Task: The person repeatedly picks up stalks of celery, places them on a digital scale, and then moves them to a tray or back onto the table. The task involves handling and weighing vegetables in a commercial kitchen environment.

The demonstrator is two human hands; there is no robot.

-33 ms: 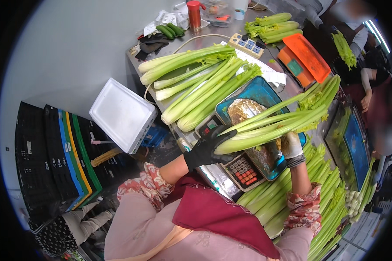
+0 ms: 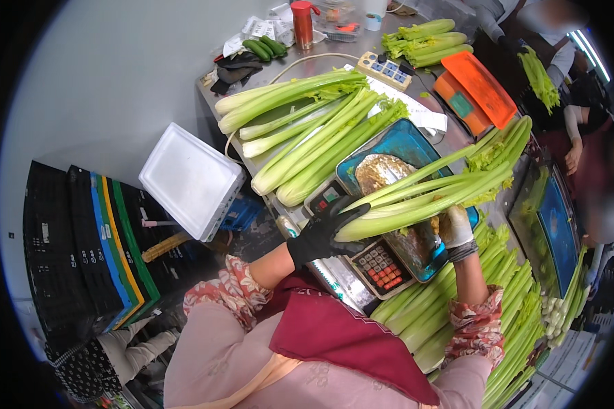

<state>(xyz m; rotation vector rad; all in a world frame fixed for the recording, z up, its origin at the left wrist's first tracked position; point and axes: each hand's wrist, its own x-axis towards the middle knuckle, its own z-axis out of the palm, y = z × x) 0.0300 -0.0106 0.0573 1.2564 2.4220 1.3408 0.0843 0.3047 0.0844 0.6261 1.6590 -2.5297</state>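
Observation:
My left hand (image 2: pixel 323 233), in a black glove, grips the pale base of a celery bunch (image 2: pixel 416 213) with the thumb laid over it. The bunch slants up to the right above two scales, leafy end away from me. Just under its stalks my right hand (image 2: pixel 455 228), in a stained pale glove, is closed with the fingers curled; what they hold, if anything, is hidden. Below the celery lies a scale with a blue tray (image 2: pixel 353 166) and a keypad (image 2: pixel 382 267). The tray's metal surface looks wet and dirty.
More celery (image 2: pixel 320 140) lies at the far left of the table, with a large pile (image 2: pixel 450 307) by my right arm. An orange scale (image 2: pixel 476 88), a power strip (image 2: pixel 384 71) and a red bottle (image 2: pixel 303 26) stand farther back. A white lidded box (image 2: pixel 189 178) is at left. Co-workers are at right.

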